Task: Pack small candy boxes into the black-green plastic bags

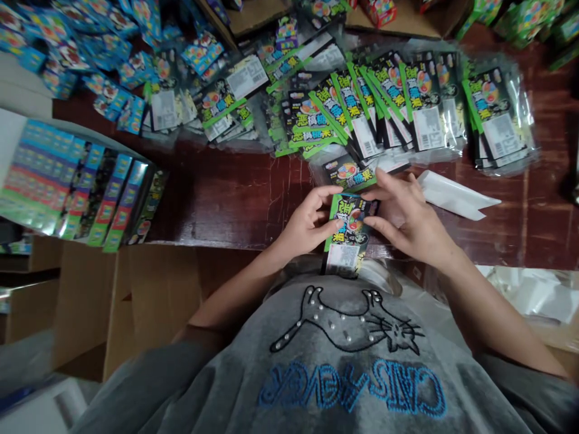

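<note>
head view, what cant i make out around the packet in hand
Head view:
Black-and-green packet: its back faces away, and the left hand covers part of its front.
White label on it: fine print too small to read.
Blue packs: blurred, and the heap is cut off by the top edge.
Red box: cut off by the top edge.

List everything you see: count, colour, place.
Table: one, reddish, centre.
Held packet: one, black and green, table's near edge.
Lying packets: many, black and green, table's far side.
Small packs: many, blue, far left.
Upright packs: several, striped multicolour, left edge.
Corner packs: several, green, far right.
Red packs: some, red, top.
Folded sheet: one, white, table's right half.
Cardboard: several, brown, lower left, top.
Plastic: unclear count, whitish, lower right.
Shirt: one, grey, bottom.
Left hand: one, bare, on held packet.
Right hand: one, bare, at packet's right edge.
</note>
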{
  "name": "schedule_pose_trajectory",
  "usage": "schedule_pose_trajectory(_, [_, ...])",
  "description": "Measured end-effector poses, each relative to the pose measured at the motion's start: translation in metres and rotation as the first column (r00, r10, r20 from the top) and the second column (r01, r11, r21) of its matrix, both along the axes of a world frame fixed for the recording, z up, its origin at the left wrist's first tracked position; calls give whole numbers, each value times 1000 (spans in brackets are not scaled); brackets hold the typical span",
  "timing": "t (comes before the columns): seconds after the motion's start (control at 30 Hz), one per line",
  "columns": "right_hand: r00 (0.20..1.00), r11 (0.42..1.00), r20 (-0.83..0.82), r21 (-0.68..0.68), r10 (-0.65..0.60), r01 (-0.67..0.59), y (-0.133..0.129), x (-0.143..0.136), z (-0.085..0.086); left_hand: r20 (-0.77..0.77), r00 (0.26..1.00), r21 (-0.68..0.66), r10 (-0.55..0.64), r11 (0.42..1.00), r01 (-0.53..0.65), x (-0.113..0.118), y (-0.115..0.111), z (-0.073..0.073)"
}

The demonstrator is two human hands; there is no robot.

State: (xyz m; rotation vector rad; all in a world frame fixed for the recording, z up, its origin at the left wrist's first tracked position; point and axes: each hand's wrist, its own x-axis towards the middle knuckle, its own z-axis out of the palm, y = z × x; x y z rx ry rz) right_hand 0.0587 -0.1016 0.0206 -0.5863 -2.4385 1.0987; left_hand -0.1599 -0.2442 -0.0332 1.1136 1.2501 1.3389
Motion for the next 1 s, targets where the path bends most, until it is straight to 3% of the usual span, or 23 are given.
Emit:
schedule_pose_trajectory(0.13, [946,972,-240,-142,-220,189,-11,4,-27,-16,1000,-27,22,999,-22,-8,-3,4])
schedule_pose_trajectory(0.27, [931,949,-233,-208,-283,236,-29,4,-42,-8,999,-23,36,999,-36,-8,2,12])
schedule_pose_trajectory(0.33, [945,961,-199,-150,-260,233,-34,4,-42,-16,997,-7,80,997,-80,-6,4,15])
schedule_pose_trajectory(0.4, [965,979,-174,7,-197,202,-33,4,-40,-36,993,14,116,993,-115,-2,6,17])
schedule_pose_trajectory(0.5, [979,961,-176,237,-99,139,-26,5,-36,-50,985,43,164,986,-162,1,7,14])
schedule_pose_trajectory(0.67, [984,959,-166,264,-59,102,-21,6,-39,11,991,44,135,990,-136,2,7,7])
schedule_pose_trajectory(0.73, [980,967,-173,216,-99,136,-23,7,-40,13,994,47,107,993,-107,1,8,9])
schedule_pose_trajectory(0.83, [953,973,-198,-13,-230,232,-29,8,-38,-29,996,50,83,995,-81,-2,8,16])
schedule_pose_trajectory(0.9, [949,962,-201,-175,-244,211,-33,9,-33,-82,995,40,59,998,-56,-5,7,24])
schedule_pose_trajectory(1.0, [955,945,-207,-291,-214,149,-38,9,-24,-155,988,21,19,1000,-16,-6,5,37])
